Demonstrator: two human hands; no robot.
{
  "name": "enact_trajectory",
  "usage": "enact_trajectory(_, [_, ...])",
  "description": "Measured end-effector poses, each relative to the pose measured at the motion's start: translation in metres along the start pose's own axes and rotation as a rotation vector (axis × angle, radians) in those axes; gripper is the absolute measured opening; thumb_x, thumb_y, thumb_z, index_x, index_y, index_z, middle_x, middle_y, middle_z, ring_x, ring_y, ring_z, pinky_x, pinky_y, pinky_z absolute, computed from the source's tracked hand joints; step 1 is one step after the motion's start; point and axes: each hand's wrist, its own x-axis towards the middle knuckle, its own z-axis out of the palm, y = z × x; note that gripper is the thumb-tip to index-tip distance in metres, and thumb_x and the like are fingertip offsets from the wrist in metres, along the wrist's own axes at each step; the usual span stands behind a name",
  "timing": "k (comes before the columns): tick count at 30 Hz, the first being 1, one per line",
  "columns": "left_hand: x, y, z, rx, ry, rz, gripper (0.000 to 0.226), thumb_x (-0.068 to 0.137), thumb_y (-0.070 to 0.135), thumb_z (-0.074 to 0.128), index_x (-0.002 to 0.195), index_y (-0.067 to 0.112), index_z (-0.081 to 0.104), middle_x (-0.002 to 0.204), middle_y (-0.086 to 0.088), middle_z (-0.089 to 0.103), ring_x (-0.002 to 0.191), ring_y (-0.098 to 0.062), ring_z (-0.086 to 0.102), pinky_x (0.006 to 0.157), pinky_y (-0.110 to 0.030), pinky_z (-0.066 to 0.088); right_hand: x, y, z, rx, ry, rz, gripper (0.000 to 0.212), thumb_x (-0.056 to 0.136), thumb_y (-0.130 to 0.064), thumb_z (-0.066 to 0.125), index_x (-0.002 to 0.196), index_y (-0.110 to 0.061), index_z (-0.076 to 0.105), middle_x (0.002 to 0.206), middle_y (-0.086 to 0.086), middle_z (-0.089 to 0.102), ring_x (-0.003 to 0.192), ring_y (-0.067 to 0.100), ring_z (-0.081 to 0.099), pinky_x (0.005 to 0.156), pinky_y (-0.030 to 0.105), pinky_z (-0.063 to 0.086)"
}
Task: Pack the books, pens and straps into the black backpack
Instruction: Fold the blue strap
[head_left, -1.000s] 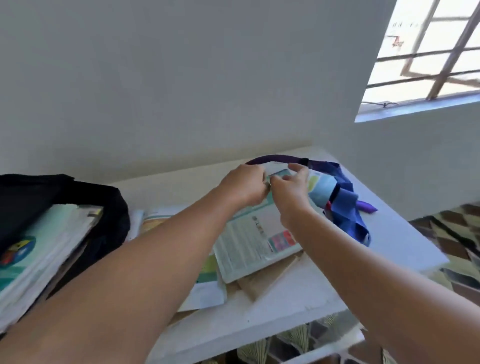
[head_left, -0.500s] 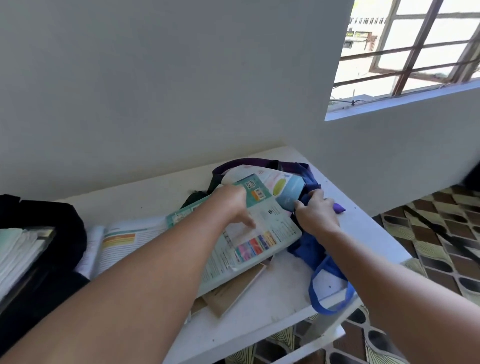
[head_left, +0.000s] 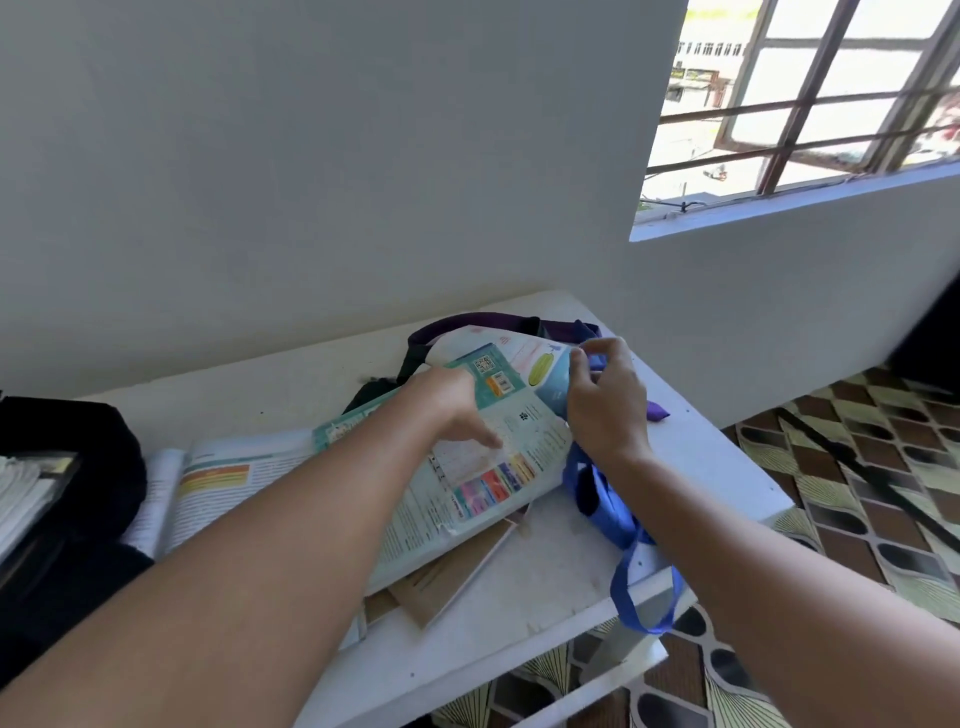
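Backpack (head_left: 78, 467), black, at frame's left edge; a stack of books (head_left: 21, 499) is seen inside. On the tabletop (head_left: 519, 613) centre: teal book (head_left: 467, 478) pressed by the left hand (head_left: 452, 405), fingers extended. Blue strap (head_left: 613, 509) pinched by the right hand (head_left: 602, 400). Purple strap (head_left: 467, 322) behind.

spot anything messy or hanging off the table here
Yes. The blue strap dangles in a loop over the table front edge, and the teal book lies skewed across a brown book beneath.
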Motion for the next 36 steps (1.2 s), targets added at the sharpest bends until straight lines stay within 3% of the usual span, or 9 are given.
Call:
enact_trajectory(3, [-0.011,-0.005,-0.002,-0.256,-0.132,0.088,0.083,0.069,0.069,0.08,0.135,0.03,0.051,0.135,0.004,0.058,0.117,-0.02,0.058,0.092,-0.041,0.055,-0.006,-0.04,0.021,0.229,0.05,-0.035,0.009,0.106,-0.035,0.054,0.104,-0.027,0.057,0.071,0.004,0.068,0.068,0.02,0.068,0.067,0.034,0.054])
enact_trajectory(8, [-0.043,-0.042,-0.007,-1.232,-0.076,0.399,0.057,0.093,-0.001,0.056,0.129,0.044,0.058,0.116,-0.005,0.074,0.112,-0.021,0.067,0.09,-0.045,0.059,-0.024,-0.093,0.071,0.344,-0.198,-0.053,0.007,0.105,-0.033,0.057,0.102,-0.033,0.063,0.079,-0.002,0.076,0.087,0.016,0.073,0.088,0.041,0.06])
enact_trajectory(13, [-0.062,-0.094,-0.026,-1.659,0.062,0.155,0.021,0.105,0.018,0.048,0.096,0.016,0.066,0.084,-0.008,0.071,0.073,-0.024,0.064,0.057,-0.029,0.054,-0.047,-0.104,0.098,0.154,-0.148,-0.263,0.007,0.104,-0.034,0.059,0.105,-0.028,0.063,0.099,-0.013,0.071,0.087,-0.007,0.064,0.077,0.013,0.047])
enact_trajectory(15, [-0.065,-0.125,-0.035,-1.876,0.163,0.048,0.029,0.104,0.018,0.046,0.076,0.018,0.055,0.06,-0.001,0.056,0.056,-0.017,0.05,0.049,-0.023,0.045,-0.054,-0.092,0.106,0.041,-0.249,-0.262,0.031,0.1,-0.055,0.058,0.116,-0.028,0.061,0.108,-0.011,0.068,0.094,-0.004,0.063,0.082,0.02,0.049])
enact_trajectory(18, [-0.063,-0.182,-0.048,-2.162,0.464,-0.296,0.016,0.101,0.023,0.049,0.09,0.022,0.061,0.085,0.004,0.067,0.076,-0.016,0.061,0.067,-0.03,0.05,-0.062,-0.067,0.117,-0.394,-0.552,-0.27,0.07,0.087,-0.081,0.051,0.133,-0.03,0.058,0.116,-0.011,0.067,0.105,0.011,0.064,0.091,0.038,0.053])
enact_trajectory(23, [-0.057,-0.267,-0.052,-1.688,0.991,-0.489,0.037,0.101,0.018,0.04,0.135,0.012,0.053,0.132,-0.011,0.06,0.121,-0.029,0.061,0.097,-0.038,0.05,-0.079,-0.059,0.136,-0.692,-0.739,-0.342,0.037,0.098,-0.054,0.064,0.126,-0.029,0.065,0.105,-0.004,0.071,0.096,0.02,0.066,0.087,0.039,0.056])
enact_trajectory(26, [-0.055,-0.28,-0.026,-1.061,0.638,-0.398,0.046,0.081,0.016,0.052,0.126,0.005,0.054,0.12,-0.024,0.065,0.106,-0.038,0.066,0.077,-0.039,0.054,-0.088,-0.064,0.151,-0.659,-0.866,-0.338,0.03,0.102,-0.052,0.058,0.117,-0.029,0.07,0.103,-0.001,0.073,0.094,0.023,0.066,0.087,0.04,0.055])
enact_trajectory(30, [-0.071,-0.251,-0.007,-0.334,0.248,-0.287,0.068,0.096,0.031,0.058,0.154,0.015,0.025,0.145,-0.02,0.041,0.127,-0.038,0.049,0.098,-0.04,0.047,-0.083,-0.068,0.159,-0.649,-1.079,-0.286,0.043,0.093,-0.066,0.065,0.12,-0.033,0.066,0.109,-0.01,0.067,0.097,0.014,0.063,0.087,0.035,0.05])
enact_trajectory(36, [-0.083,-0.193,0.015,0.009,-0.023,0.035,0.065,0.076,0.052,0.08,0.133,0.038,0.051,0.133,-0.001,0.047,0.123,-0.023,0.043,0.098,-0.042,0.045,-0.069,-0.06,0.157,-0.747,-1.154,-0.438,0.034,0.091,-0.032,0.077,0.119,-0.022,0.059,0.106,-0.005,0.059,0.095,0.019,0.057,0.071,0.028,0.041])
